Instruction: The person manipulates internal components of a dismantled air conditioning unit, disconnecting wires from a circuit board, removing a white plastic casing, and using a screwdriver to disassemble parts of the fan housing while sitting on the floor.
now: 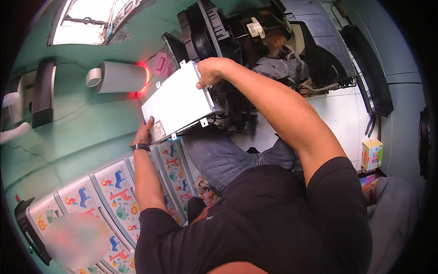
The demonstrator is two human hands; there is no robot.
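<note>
A flat white rectangular box [175, 102] with small mounting tabs along its sides is held tilted in front of me, between both hands. My left hand [144, 132] grips its lower left corner, thumb on the white face and the other fingers mostly hidden behind; a dark band circles that wrist. At the upper right end, my right hand [212, 72] is closed on the box's edge with the fingers curled. A worn, brownish label patch [158, 131] sits near the left thumb. Dark wires and parts [232, 107] lie just beyond the box's right end, partly covered by it.
A dark disassembled machine housing [203, 27] and a grey, dirty assembly with hoses [283, 68] stand ahead. Drawers with animal prints [121, 196] line the left. A white cylindrical device [121, 77] glows red at its end. A yellow-green carton [372, 155] is at right.
</note>
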